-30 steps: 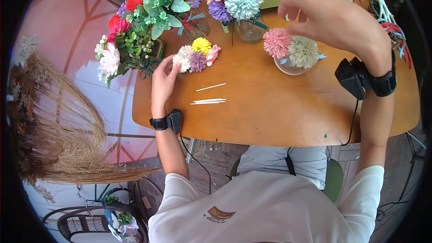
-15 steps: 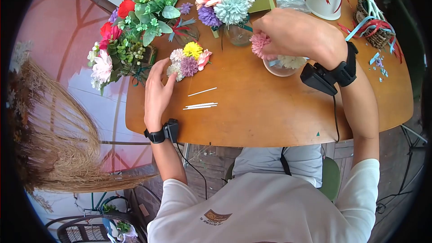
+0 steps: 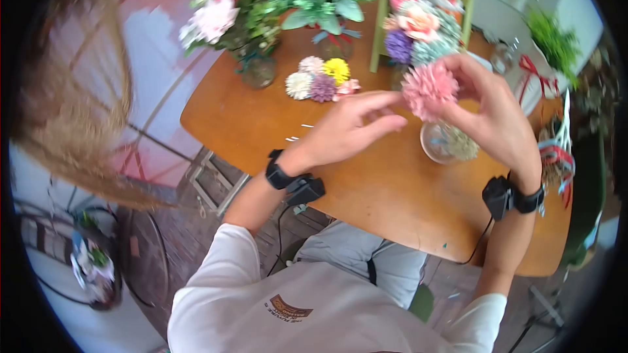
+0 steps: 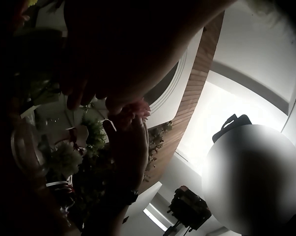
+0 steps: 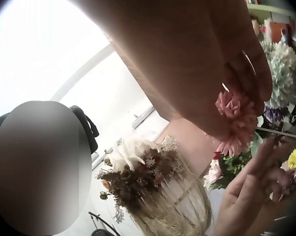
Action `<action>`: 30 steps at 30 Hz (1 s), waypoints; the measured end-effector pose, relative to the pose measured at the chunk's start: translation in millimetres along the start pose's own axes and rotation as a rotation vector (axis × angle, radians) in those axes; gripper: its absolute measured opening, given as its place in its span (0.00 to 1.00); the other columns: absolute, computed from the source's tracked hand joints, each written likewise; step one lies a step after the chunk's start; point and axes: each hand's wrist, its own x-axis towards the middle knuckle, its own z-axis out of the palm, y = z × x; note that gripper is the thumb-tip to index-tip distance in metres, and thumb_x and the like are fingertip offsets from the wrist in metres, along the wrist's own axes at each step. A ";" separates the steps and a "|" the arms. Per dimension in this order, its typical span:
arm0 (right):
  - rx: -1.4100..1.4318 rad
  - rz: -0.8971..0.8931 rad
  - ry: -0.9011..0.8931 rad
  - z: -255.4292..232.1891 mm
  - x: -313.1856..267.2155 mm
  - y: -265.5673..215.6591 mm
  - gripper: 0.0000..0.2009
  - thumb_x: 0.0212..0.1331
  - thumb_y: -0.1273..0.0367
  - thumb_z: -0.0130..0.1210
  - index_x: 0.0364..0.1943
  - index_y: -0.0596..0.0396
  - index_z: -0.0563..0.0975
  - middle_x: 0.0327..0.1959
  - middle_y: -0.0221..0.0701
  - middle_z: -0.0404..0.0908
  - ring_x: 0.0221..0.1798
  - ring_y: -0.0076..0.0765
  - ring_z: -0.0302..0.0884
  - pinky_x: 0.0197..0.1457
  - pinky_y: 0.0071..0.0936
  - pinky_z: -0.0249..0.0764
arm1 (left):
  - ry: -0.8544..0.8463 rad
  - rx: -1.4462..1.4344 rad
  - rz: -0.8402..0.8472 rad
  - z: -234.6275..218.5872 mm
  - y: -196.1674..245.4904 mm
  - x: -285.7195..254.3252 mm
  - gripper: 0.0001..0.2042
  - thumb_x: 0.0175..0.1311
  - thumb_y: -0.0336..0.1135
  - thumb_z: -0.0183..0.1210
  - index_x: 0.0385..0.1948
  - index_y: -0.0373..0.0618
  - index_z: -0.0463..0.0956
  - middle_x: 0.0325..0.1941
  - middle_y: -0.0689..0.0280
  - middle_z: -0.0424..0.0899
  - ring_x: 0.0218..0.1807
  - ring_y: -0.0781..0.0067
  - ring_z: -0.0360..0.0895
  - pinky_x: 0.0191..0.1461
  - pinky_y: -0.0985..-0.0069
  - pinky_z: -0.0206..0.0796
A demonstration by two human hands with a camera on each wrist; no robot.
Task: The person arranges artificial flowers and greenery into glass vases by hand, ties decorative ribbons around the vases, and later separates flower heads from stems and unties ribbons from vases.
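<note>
My right hand (image 3: pixel 487 101) pinches a pink pom-pom flower head (image 3: pixel 428 90) between thumb and fingers, raised above the table. In the right wrist view its ruffled petals (image 5: pixel 236 120) show beside the thumb. My left hand (image 3: pixel 356 124) reaches across from the left, index finger and thumb extended, with fingertips close to the flower's left edge. Below the right hand a small clear bowl (image 3: pixel 428 140) holds a cream pom-pom flower (image 3: pixel 463 145). Left of the bowl lies a cluster of white, pale pink, yellow, purple and rose flower heads (image 3: pixel 322 87). The left wrist view is dark.
White sticks (image 3: pixel 292 138) lie partly behind my left hand. Along the back stand vases of flowers (image 3: pixel 258 72), a green shelf with dolls (image 3: pixel 376 42) and a white pot with red ribbon (image 3: pixel 536 85). A pine cone with ribbons (image 3: pixel 556 160) is at the right edge.
My right hand has lifted the pink flower from the bowl. My left hand has left the flower cluster and moved right, towards it. The head view has turned.
</note>
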 end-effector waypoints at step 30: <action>0.412 0.093 0.112 47.7 14.7 7.4 0.13 0.68 0.73 0.60 0.52 0.59 0.73 0.46 0.27 0.82 0.46 0.18 0.78 0.51 0.19 0.74 | -0.073 0.441 0.134 -44.1 -30.4 -38.7 0.07 0.69 0.33 0.58 0.37 0.39 0.80 0.37 0.60 0.82 0.41 0.60 0.81 0.47 0.65 0.72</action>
